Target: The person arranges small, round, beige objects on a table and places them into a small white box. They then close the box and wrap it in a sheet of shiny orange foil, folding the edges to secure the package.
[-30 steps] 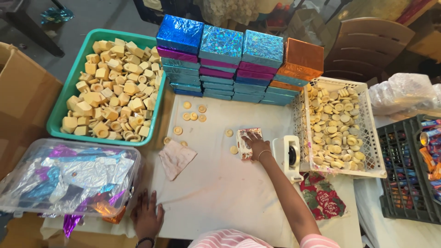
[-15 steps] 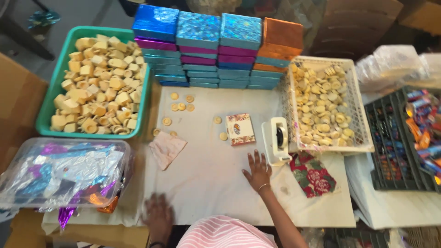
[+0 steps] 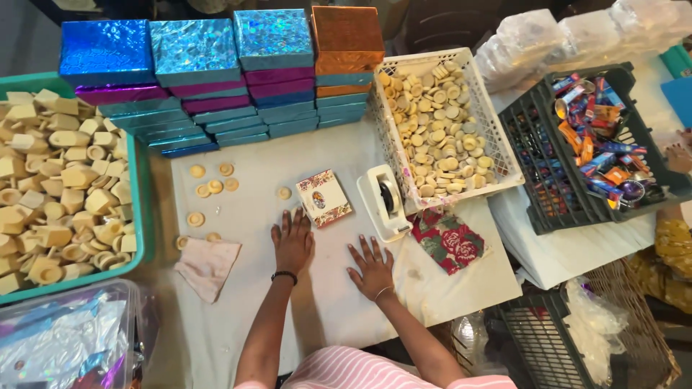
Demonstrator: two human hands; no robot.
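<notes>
- The left hand [image 3: 293, 243] lies flat on the white table cloth [image 3: 238, 317], fingers spread, holding nothing.
- The right hand [image 3: 373, 268] also rests flat and empty.
- The small floral box [image 3: 324, 198] lies just beyond the left fingertips, beside the white tape dispenser [image 3: 386, 202].

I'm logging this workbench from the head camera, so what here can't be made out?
- Green crate of pale blocks: cut off by the left edge.
- Clear bag of shiny pieces: cut off at the bottom-left corner; its wrinkled plastic blurs the contents.
- Stacked foil boxes: closed, so the insides are hidden.
- Black crate: wrappers too small to identify.
- Left hand and right hand: flat on the table, palms hidden.
</notes>
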